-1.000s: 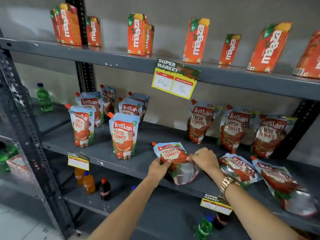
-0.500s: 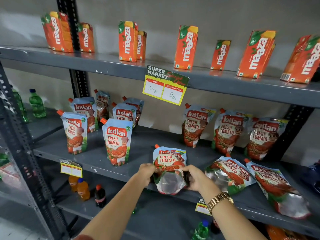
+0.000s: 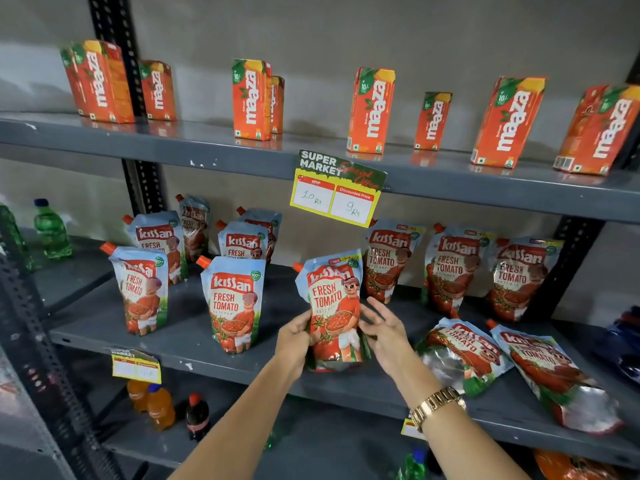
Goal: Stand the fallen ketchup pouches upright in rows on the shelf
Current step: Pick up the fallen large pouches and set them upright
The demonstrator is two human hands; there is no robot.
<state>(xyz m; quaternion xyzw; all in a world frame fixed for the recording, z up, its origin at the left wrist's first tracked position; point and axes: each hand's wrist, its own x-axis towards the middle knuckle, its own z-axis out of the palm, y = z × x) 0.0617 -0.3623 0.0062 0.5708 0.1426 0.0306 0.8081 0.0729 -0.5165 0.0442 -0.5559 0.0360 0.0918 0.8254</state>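
Note:
A Kissan ketchup pouch [image 3: 332, 306] stands upright at the front middle of the grey shelf [image 3: 194, 344]. My left hand [image 3: 294, 336] grips its lower left edge. My right hand [image 3: 384, 330] hovers at its right side with fingers spread. Two fallen pouches [image 3: 460, 351] [image 3: 554, 372] lie flat to the right, near the front edge. Two upright pouches [image 3: 142, 289] [image 3: 233, 299] stand in front on the left, with more behind them [image 3: 156, 237]. Three pouches [image 3: 453, 268] lean against the back wall on the right.
Orange juice cartons [image 3: 251, 98] line the upper shelf, whose edge carries a hanging price card [image 3: 336, 188]. Small drink bottles [image 3: 159, 407] stand on the lower shelf. A green bottle [image 3: 52, 230] sits far left. A black rack post [image 3: 571, 265] rises at the right.
The pouch went from lying tilted in both hands to standing upright on its base. My right hand has let go and spread its fingers. The view shifted slightly.

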